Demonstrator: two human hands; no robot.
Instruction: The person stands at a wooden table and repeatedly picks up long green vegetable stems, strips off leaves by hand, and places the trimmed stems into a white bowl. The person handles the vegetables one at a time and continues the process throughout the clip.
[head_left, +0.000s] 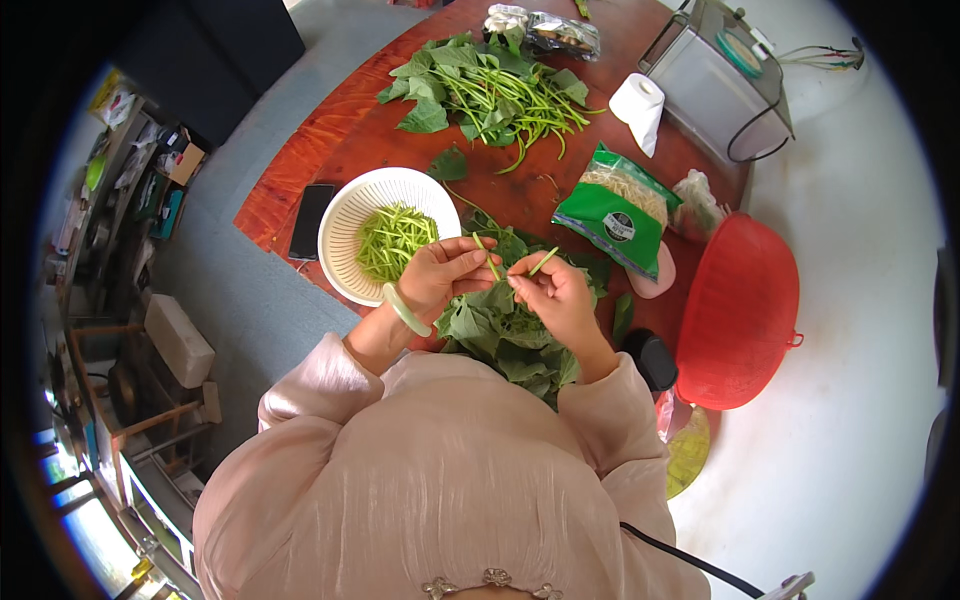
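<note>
My left hand (448, 271), with a pale green bangle (406, 310) at the wrist, holds a short green stem piece (486, 255) between thumb and fingers. Close beside it, my right hand (553, 294) pinches another green stem piece (543, 262). Under both hands lies a heap of green leaves (510, 337), partly covered by them. A white slotted plastic basket (337, 225) stands left of my left hand, with cut green stems (394, 240) inside. Farther back on the red-brown wooden table (360, 142) rests a pile of leafy stems (495, 94).
Right of my hands are a green bag of noodle-like strands (622, 217), a red mesh basket (739, 315) and a black object (651, 358). A phone (310, 221) lies by the left edge. Behind stand a paper roll (636, 101), wrapped mushrooms (562, 34) and a metal appliance (712, 82).
</note>
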